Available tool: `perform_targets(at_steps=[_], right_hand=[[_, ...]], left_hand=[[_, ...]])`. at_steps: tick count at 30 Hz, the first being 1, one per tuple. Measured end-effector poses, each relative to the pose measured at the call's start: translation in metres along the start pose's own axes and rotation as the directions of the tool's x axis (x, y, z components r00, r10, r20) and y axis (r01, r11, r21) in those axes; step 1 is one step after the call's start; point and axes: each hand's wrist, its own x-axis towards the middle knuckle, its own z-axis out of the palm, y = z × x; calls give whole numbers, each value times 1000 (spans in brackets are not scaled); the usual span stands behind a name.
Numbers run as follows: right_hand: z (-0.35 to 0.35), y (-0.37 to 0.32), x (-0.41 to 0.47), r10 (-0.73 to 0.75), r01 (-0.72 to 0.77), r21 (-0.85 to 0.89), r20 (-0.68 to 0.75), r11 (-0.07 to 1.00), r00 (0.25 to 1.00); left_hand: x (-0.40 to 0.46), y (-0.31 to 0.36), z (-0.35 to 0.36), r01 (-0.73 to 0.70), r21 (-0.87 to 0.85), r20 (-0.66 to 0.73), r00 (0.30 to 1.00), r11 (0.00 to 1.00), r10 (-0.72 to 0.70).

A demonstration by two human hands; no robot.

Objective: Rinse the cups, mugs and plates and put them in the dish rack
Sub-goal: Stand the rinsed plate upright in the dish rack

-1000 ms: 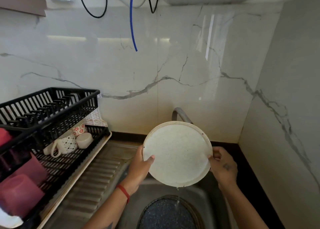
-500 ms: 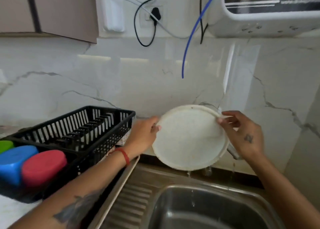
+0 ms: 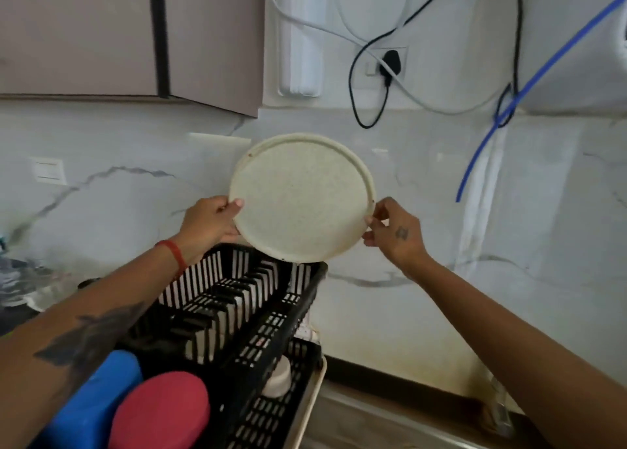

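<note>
The plate (image 3: 300, 199) is up in the air in front of me, face toward the camera and held nearly upright, its lower edge just above the far end of the black dish rack (image 3: 237, 316). My left hand (image 3: 210, 221) grips its left rim, thumb on the face and fingers behind; my right hand (image 3: 395, 233) pinches the right rim with its fingertips. I judge the rinsing of this piece done and the step in hand to be carrying it to the rack. The next move calls for lowering the plate on edge into one of the upright slots in the rack's upper tier, lining it up with the dividers so it stands rather than tips; a thin thread of water seems to hang off its bottom edge, so it may be slick. A blue cup (image 3: 91, 401) and a red cup (image 3: 163, 411) sit upturned at the rack's near end, and a pale mug (image 3: 276, 379) shows on the lower tier. The rack stands on a tray on the counter (image 3: 383, 411) beside the sink. Behind is a marble-look wall (image 3: 509, 211), with brown cabinets (image 3: 101, 31) above, a plugged-in socket (image 3: 390, 63) and a blue tube (image 3: 529, 85) hanging loose.
</note>
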Motion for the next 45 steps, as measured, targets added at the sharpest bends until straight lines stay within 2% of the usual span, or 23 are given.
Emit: perform_targets(at_steps=[4,9,14,19,23,27,29,33,36,40,45], right_hand=[[54,-6,34,-82,86,-151,32,985,996],[107,6,62,-106,106,-195,15,975,994],[144,26,74,-115,114,-272,11,956,993],[161,42,77,-78,83,-288,26,954,997],[166,51,78,-66,87,-262,89,961,994],[174,60,71,-64,110,-265,176,958,982],[176,65,70,-43,98,-292,187,951,981],[168,74,68,-56,169,-387,285,906,957],[158,74,68,-49,172,-335,347,926,937],[134,70,60,-18,135,-273,391,953,920],[75,65,33,-54,165,-273,370,948,928]], left_hand=[[36,-29,-19,5,104,-126,992,995,8],[78,-59,-22,100,131,-179,981,986,-76],[105,-94,-18,174,74,-131,978,982,-163],[119,-120,-16,192,82,-36,981,978,-190],[127,-131,-17,186,129,39,980,974,-193],[132,-142,-12,205,170,55,975,964,-217],[134,-145,-8,219,199,81,968,955,-239],[130,-149,2,274,330,145,931,903,-336],[121,-143,11,201,466,230,913,862,-337],[105,-113,30,-48,648,342,910,760,-233],[71,-73,62,-310,681,484,870,663,-91]])
